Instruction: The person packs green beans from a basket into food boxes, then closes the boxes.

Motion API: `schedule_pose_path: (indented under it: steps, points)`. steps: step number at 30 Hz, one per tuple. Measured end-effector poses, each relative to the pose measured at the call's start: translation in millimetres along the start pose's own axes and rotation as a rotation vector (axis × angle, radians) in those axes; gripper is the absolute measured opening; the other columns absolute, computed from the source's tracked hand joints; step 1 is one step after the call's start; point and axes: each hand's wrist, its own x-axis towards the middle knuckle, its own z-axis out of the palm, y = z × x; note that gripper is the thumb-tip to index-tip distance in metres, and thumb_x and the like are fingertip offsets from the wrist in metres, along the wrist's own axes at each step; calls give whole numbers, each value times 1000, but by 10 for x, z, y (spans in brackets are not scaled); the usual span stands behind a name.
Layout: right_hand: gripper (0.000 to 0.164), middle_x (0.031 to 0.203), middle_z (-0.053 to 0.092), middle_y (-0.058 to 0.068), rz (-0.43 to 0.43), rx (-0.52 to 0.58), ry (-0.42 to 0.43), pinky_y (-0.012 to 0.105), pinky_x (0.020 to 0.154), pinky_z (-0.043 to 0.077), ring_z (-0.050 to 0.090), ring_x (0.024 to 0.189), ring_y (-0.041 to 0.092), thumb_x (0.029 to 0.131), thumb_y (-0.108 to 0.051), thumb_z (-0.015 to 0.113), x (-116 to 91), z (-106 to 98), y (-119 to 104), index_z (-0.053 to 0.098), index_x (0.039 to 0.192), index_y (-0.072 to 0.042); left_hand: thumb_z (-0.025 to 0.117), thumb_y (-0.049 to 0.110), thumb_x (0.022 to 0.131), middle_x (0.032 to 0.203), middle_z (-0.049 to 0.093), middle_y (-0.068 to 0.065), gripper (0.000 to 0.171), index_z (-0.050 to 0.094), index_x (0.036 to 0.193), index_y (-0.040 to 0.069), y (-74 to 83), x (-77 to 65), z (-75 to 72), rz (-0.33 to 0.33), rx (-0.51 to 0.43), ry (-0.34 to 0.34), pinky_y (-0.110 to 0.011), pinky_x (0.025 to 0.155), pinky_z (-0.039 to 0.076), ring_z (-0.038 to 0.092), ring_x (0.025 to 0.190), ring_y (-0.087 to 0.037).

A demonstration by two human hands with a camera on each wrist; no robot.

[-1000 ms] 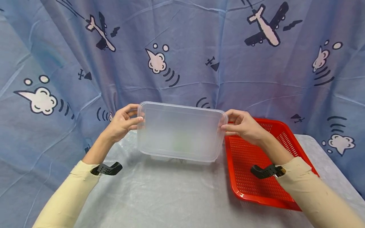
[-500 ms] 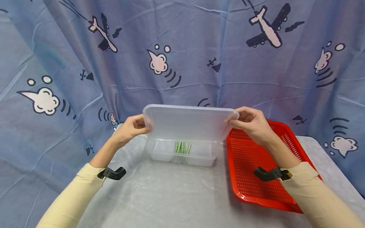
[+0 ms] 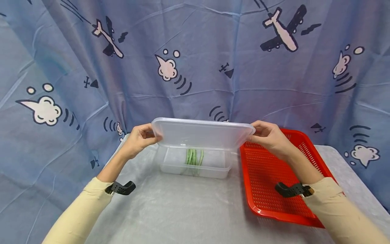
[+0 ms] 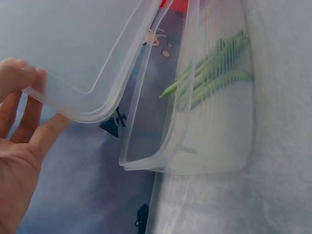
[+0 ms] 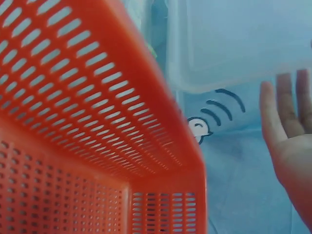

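Observation:
Both hands hold a translucent plastic lid [image 3: 202, 132] by its short ends, tilted above a clear plastic container [image 3: 213, 172]. My left hand [image 3: 138, 139] pinches the lid's left end between thumb and fingers; the left wrist view shows this grip on the lid [image 4: 92, 58] up close. At the other end, my right hand [image 3: 271, 137] pinches the lid's right edge. Several green beans [image 3: 192, 157] lie in the container, also visible through its wall as beans [image 4: 209, 73] in the left wrist view. The lid and the container's rim stand apart at the front.
A red perforated plastic basket [image 3: 251, 198] stands on the right of the table, under my right forearm. The table bears a grey-white cloth [image 3: 189, 206]. Behind hangs a blue curtain [image 3: 195, 78] with printed planes and clouds.
Both hands have brought the lid from a steep, nearly upright tilt in front of the container to a flatter one over its back. The green beans have come into sight below it.

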Motion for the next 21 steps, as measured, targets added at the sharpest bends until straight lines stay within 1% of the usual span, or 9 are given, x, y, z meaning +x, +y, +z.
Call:
schedule_pose_path:
  steps: [3, 6, 9, 13, 17, 21]
  points:
    - [21, 105, 71, 14, 43, -52, -36, 39, 88, 55, 67, 100, 31, 92, 10, 68, 3, 9, 52, 68, 112, 1, 72, -17, 85, 97, 73, -7, 30, 75, 103, 7, -18, -16, -20, 12, -23, 30, -35, 77, 58, 71, 89, -23]
    - [23, 108, 70, 18, 59, -87, -66, 41, 91, 54, 65, 102, 37, 93, 6, 69, 16, 32, 94, 68, 116, 2, 73, -16, 85, 97, 74, -6, 37, 77, 105, 15, -31, -24, -29, 19, -35, 49, -31, 76, 57, 70, 88, -21]
    - [20, 107, 69, 20, 66, -95, -70, 41, 90, 54, 64, 100, 39, 93, 6, 70, 29, 52, 126, 69, 112, 4, 71, -16, 86, 94, 73, -5, 33, 77, 100, 14, -45, -32, -29, 20, -41, 42, -30, 75, 57, 70, 87, -18]
    - [17, 102, 68, 21, 58, -97, -45, 37, 85, 55, 66, 93, 33, 89, 9, 73, 40, 63, 170, 68, 105, 11, 69, -18, 87, 91, 72, -2, 28, 74, 92, 9, -51, -35, -22, 15, -47, 40, -28, 73, 56, 68, 84, -14]
    - [24, 100, 67, 25, 34, -103, -11, 34, 82, 56, 67, 88, 26, 86, 11, 75, 42, 70, 198, 65, 108, 16, 70, -17, 86, 90, 72, -2, 31, 74, 92, 13, -38, -33, -11, -12, -35, 55, -27, 72, 55, 68, 83, -13]
    - [20, 97, 68, 20, -6, -101, 27, 33, 79, 57, 67, 84, 25, 85, 14, 74, 30, 68, 206, 67, 104, 13, 73, -12, 87, 91, 72, -3, 25, 74, 93, 12, -31, -30, -7, -53, 7, 52, -26, 72, 54, 67, 83, -14]
